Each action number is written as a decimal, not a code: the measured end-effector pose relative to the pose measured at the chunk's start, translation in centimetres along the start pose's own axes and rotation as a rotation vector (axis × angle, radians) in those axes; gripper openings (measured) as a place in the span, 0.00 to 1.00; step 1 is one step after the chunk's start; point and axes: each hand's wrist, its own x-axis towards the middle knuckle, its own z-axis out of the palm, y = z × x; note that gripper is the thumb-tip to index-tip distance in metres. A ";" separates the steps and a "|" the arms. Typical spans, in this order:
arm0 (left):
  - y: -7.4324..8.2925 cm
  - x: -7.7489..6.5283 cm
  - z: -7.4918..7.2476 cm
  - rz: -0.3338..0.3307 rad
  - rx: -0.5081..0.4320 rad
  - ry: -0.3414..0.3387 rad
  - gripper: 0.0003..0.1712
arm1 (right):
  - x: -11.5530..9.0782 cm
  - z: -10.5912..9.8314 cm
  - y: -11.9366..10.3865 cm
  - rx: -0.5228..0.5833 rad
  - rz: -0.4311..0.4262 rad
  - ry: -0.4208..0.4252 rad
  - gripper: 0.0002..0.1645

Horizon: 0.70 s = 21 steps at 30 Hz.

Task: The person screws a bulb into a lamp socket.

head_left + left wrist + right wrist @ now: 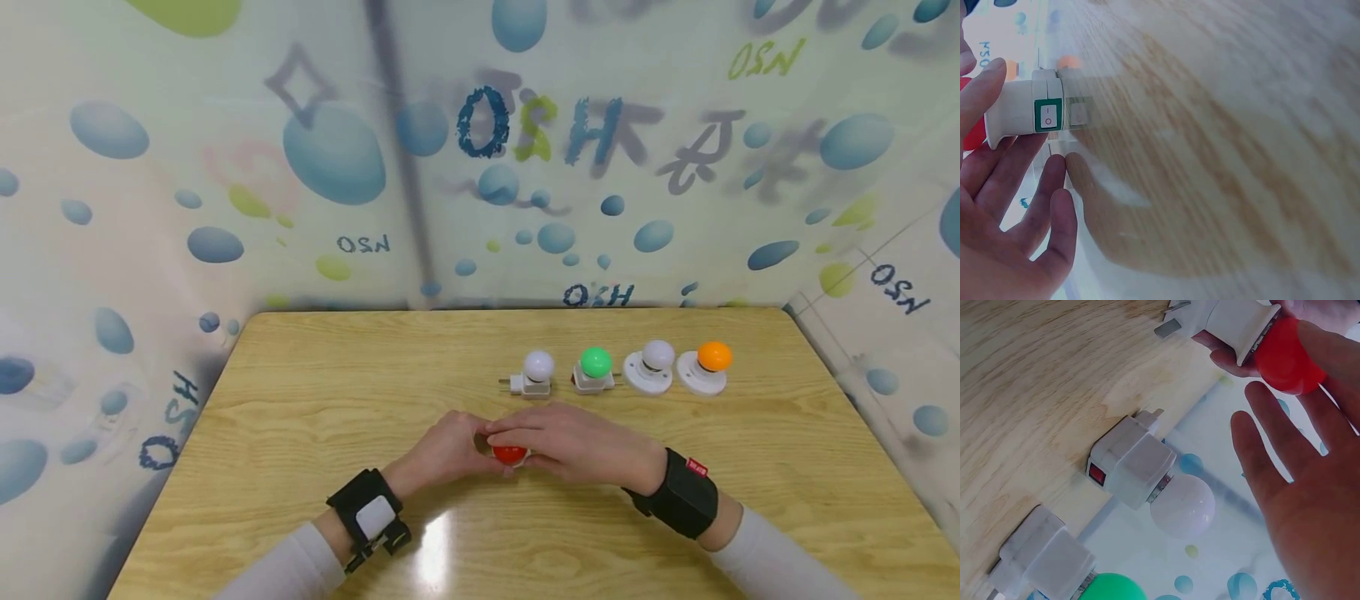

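A red light bulb (1288, 359) sits in a white plug-in lamp socket (1016, 109), seen between the two hands near the middle of the table. My left hand (450, 450) grips the socket, thumb on one side and fingers on the other. Flat metal plug prongs (1167, 327) project from the socket in the right wrist view. A rocker switch (1049, 116) with a green frame shows on its side. From the right, my right hand (570, 442) holds the red bulb between thumb and fingers. Part of the bulb is hidden behind the fingers.
Behind the hands stand a white bulb (538, 366) and a green bulb (596, 362), each in a plug-in socket. Farther right, a second white bulb (658, 354) and an orange bulb (714, 356) sit on round white bases. A patterned curtain (345, 275) hangs behind the table.
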 end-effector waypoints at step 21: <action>-0.4 -0.1 0.4 0.026 0.012 0.034 0.21 | 0.5 1.7 -0.3 -0.097 -0.015 0.217 0.26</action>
